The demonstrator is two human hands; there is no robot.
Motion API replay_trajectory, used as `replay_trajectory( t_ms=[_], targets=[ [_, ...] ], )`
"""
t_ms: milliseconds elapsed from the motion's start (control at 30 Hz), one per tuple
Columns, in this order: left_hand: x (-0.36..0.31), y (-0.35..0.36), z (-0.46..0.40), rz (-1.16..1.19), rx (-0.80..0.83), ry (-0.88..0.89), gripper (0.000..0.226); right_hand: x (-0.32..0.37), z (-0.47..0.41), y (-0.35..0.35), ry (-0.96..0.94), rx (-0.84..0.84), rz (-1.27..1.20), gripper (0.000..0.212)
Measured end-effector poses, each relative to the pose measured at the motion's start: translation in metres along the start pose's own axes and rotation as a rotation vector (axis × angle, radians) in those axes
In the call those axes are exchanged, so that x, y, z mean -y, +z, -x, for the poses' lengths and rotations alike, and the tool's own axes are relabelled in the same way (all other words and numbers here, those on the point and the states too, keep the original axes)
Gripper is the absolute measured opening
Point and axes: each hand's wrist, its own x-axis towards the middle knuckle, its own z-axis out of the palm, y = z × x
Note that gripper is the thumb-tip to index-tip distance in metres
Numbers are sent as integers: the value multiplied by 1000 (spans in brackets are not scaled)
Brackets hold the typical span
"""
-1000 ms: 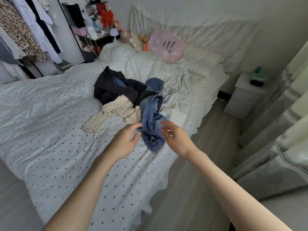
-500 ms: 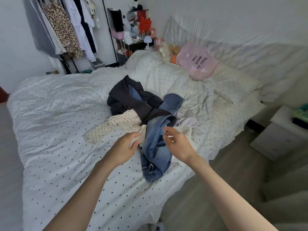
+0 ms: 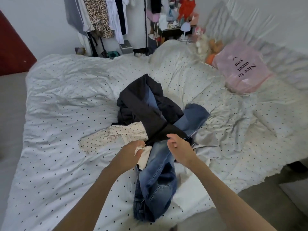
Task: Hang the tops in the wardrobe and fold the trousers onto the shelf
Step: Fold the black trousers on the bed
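A heap of clothes lies in the middle of the bed [image 3: 66, 100]. In it are a black garment [image 3: 141, 107], blue jeans [image 3: 156, 180], a cream polka-dot top [image 3: 106, 139] and a grey piece [image 3: 205, 140]. The black garment's near edge is pulled taut towards me between both hands. My left hand [image 3: 131, 154] pinches that edge at its left end, with the cream top's fabric bunched under the fingers. My right hand [image 3: 180, 150] holds the same edge at its right end, fingers curled over it. The jeans lie below both hands and run down to the bed's near side.
A clothes rail [image 3: 100, 19] with several hanging tops stands beyond the bed's far left corner. Beside it is a cluttered dark table [image 3: 173, 29]. A pink pillow [image 3: 241, 69] and soft toys [image 3: 208, 45] lie at the head of the bed. Grey floor [image 3: 260, 205] is at lower right.
Both hands moved from the jeans up to the black garment and took hold of its edge, drawing it out of the heap towards me. The view swung left.
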Motion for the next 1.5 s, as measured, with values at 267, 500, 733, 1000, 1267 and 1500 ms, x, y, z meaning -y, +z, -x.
replay_trajectory(
  t_ms=[267, 500, 733, 1000, 1267, 1500],
  targets=[
    [9, 67, -88, -79, 36, -138, 38, -58, -113, 2, -48, 204, 200, 43],
    [23, 115, -135, -292, 7, -336, 54, -104, -158, 12, -220, 296, 521, 54],
    [33, 108, -153, -328, -177, -392, 29, -113, -179, 23, -278, 293, 653, 61],
    [-19, 29, -151, 133, -578, -192, 16, -65, -183, -14, -383, -55, 444, 26],
    [-37, -33, -127, -207, -23, -263, 12, -27, -164, -63, -314, 119, 330, 27],
    [-22, 6, -68, -214, 517, -430, 12, -28, -150, -43, -135, 336, 346, 30]
  ],
)
